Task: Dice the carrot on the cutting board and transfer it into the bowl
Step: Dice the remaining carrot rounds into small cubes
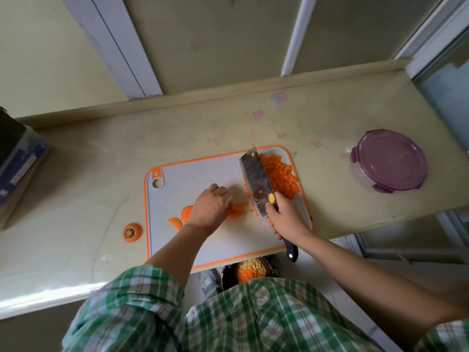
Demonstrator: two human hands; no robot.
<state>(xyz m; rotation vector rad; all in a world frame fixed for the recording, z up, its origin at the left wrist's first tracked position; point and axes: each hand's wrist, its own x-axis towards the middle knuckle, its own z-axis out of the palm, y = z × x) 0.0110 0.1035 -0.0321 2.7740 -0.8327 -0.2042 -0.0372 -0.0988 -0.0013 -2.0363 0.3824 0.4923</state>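
- Dicing judged well past halfway: large diced pile heaped at the far right corner of the cutting board, just behind the blade.
- Left to cut: a short bundle of carrot strips near the board's middle, pinned under the curled fingertips of the left hand. A few loose dice scattered between strips and blade.
- Also uncut: carrot slices lying flat on the board beside the left wrist, toward the near left.
- Right hand wrapped round the black handle of the cleaver. Blade tilted, edge just right of the strips; on the board or a little above it, impossible to tell.
- Carrot top lying on the table, just off the board's left edge. Probably waste rather than more to dice.
- Bowl low down, below the table's near edge and partly hidden by the checked shirt. Orange and pale yellow dice already inside — whether from this carrot, not possible to say.
- Transfer of the big pile not yet done: all of it on the board, none at the near edge by the bowl.
- Remaining, as a judgement: finishing the strips, cutting down the slices, then sweeping everything off the near edge into the bowl — cleaver's broad blade well suited to that.
- Round container with purple lid shut, well apart on the right of the table, no part in the work so far as visible.
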